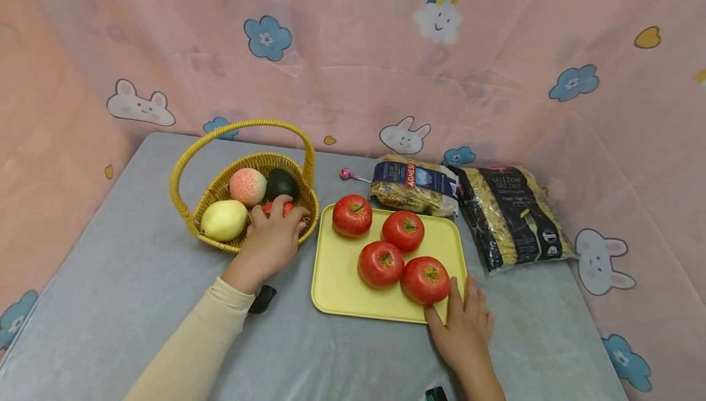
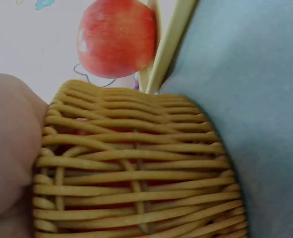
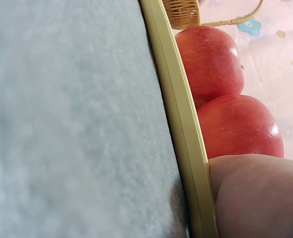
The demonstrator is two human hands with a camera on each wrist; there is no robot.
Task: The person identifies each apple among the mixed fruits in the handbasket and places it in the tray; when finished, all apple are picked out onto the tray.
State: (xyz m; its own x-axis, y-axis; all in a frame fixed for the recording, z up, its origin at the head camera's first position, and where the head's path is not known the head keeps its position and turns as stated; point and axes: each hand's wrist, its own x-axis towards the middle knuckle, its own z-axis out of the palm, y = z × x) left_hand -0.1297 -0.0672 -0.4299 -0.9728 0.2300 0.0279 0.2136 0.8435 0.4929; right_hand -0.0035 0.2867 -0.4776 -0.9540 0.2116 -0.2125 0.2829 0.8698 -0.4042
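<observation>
In the head view, my left hand (image 1: 269, 243) reaches into a yellow wicker basket (image 1: 187, 205), its fingers bent over a red fruit (image 1: 288, 208) that they mostly hide. A peach (image 1: 247, 187), a dark green avocado (image 1: 281, 185) and a yellow-green pear-like fruit (image 1: 223, 221) lie beside it. Several red apples (image 1: 352, 216) sit on a yellow tray (image 1: 339, 290). My right hand (image 1: 464, 330) rests at the tray's near right corner, fingers spread, close to the nearest apple (image 1: 426, 280). The right wrist view shows part of that hand (image 3: 260, 198) over the tray rim (image 3: 178, 109).
Behind the tray lie a lollipop (image 1: 347, 174) and a bag of AGNESI pasta (image 1: 413, 185). A larger pasta bag (image 1: 513, 217) lies to the right. A small black object (image 1: 262, 299) is beside my left wrist. The basket's tall handle (image 1: 242, 124) arches overhead. Patterned pink cloth (image 1: 331, 82) hangs behind.
</observation>
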